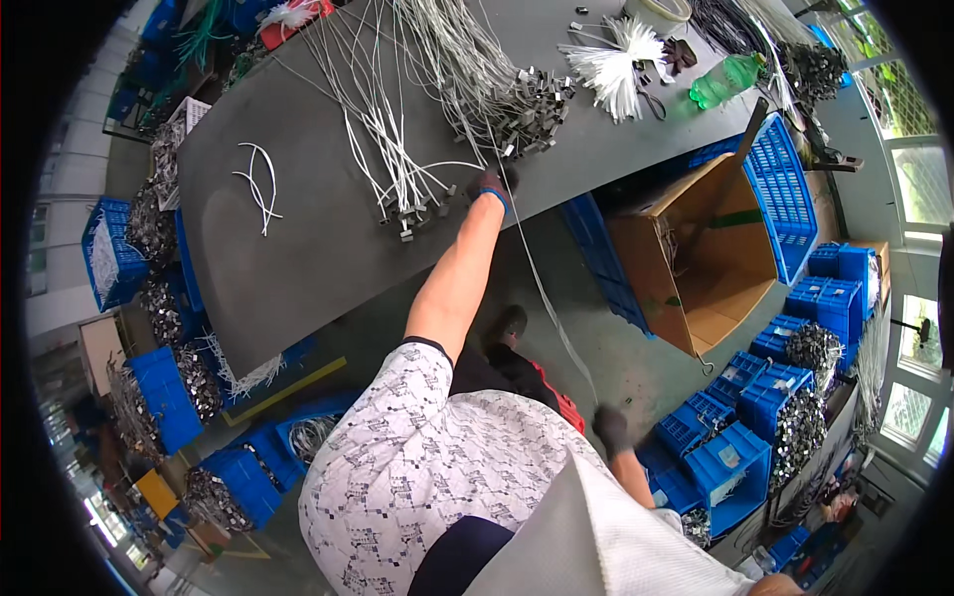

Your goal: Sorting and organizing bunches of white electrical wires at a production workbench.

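Note:
My left hand, in a dark glove with a blue cuff, reaches out to the near edge of the grey table. It rests on a bundle of white cords with small metal end clips. One long white cord runs from that hand down off the table to my right hand. The right hand, also in a dark glove, hangs low beside my body and is closed at the cord's lower end. A heap of metal clips lies just beyond the left hand.
On the table lie two loose white cords, a white tuft of ties, scissors and a green bottle. An open cardboard box and blue crates of metal parts stand on the floor.

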Motion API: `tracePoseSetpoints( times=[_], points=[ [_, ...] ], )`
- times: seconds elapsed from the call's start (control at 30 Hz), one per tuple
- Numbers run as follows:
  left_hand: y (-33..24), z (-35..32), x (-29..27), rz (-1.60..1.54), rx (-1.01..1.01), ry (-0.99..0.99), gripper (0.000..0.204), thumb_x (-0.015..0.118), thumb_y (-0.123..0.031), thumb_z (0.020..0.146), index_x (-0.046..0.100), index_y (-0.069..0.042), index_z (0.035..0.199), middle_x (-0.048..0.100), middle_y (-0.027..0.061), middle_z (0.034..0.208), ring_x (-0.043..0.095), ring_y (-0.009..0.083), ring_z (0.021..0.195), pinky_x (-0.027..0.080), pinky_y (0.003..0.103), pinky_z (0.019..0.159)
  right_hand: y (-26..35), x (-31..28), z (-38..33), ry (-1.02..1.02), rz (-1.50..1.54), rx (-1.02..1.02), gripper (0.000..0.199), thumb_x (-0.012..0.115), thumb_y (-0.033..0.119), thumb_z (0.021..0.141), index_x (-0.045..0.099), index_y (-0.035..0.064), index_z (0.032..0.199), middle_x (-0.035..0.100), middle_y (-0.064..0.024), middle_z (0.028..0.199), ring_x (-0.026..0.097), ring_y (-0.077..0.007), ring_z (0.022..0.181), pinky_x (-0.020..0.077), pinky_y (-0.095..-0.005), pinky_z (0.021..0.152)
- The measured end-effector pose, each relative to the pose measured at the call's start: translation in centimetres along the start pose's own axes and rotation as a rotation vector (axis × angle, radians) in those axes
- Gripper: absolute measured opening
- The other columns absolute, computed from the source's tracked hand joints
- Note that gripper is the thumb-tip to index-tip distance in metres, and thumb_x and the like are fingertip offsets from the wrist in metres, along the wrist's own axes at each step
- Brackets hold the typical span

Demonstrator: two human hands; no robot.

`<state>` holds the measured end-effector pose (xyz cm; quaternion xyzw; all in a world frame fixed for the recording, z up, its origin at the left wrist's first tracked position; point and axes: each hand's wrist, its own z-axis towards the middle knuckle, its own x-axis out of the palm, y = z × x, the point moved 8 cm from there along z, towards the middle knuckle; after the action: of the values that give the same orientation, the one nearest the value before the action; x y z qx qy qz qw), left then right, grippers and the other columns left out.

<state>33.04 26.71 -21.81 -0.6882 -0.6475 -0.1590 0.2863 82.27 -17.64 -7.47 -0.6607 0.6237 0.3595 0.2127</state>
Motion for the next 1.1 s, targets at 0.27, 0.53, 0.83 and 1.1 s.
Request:
tracePoseSetpoints(
  times=[0.27, 0.53, 0.83, 1.1],
  points=[
    [5.6, -22.5, -0.5, 0.530, 0.322, -0.046, 0.011, 0.064, -0.013, 0.087, 0.060, -0.002, 0.086, 0.067, 0.0103, 0.074, 0.068, 0.0269, 0.065, 0.057, 0.037, 0.054, -8.0, 6.7, -24.1, 0.322, 0.624, 0.446, 0.044, 0.057, 0.045, 0.088, 0.069, 0.0094, 0.113, 0.066, -0.0219, 0.114, 0.063, -0.0395, 0.107, 0.0517, -0.0465, 0.086],
    [-9.4, -34.0, 12.5, 1.021, 1.324, -0.095, 0.013, 0.062, -0.013, 0.090, 0.056, -0.002, 0.085, 0.066, 0.0111, 0.070, 0.064, 0.0187, 0.055, 0.051, 0.032, 0.049, -12.4, 7.7, -14.4, 0.388, 0.004, 0.263, 0.025, 0.056, 0.020, 0.084, 0.072, 0.0062, 0.098, 0.067, -0.0223, 0.109, 0.065, -0.0386, 0.104, 0.0534, -0.0466, 0.084],
    [-16.8, -27.7, 9.6, 0.781, 0.908, 0.079, 0.012, 0.064, -0.011, 0.090, 0.059, -0.003, 0.097, 0.065, 0.0086, 0.068, 0.064, 0.0193, 0.053, 0.054, 0.033, 0.048, -9.3, 8.5, -5.9, 0.325, 0.000, 0.116, 0.024, 0.059, 0.016, 0.080, 0.072, 0.0081, 0.099, 0.068, -0.0214, 0.107, 0.065, -0.0384, 0.104, 0.0529, -0.0468, 0.087],
    [-27.0, -29.5, 10.0, 0.721, 1.026, 0.086, 0.012, 0.061, -0.010, 0.093, 0.054, -0.001, 0.094, 0.067, 0.0132, 0.074, 0.067, 0.0233, 0.055, 0.057, 0.035, 0.048, -4.9, 4.7, -3.7, 0.359, -0.073, 0.163, 0.023, 0.060, 0.016, 0.080, 0.071, 0.0080, 0.098, 0.069, -0.0208, 0.105, 0.066, -0.0387, 0.102, 0.0534, -0.0460, 0.084]
  ],
)
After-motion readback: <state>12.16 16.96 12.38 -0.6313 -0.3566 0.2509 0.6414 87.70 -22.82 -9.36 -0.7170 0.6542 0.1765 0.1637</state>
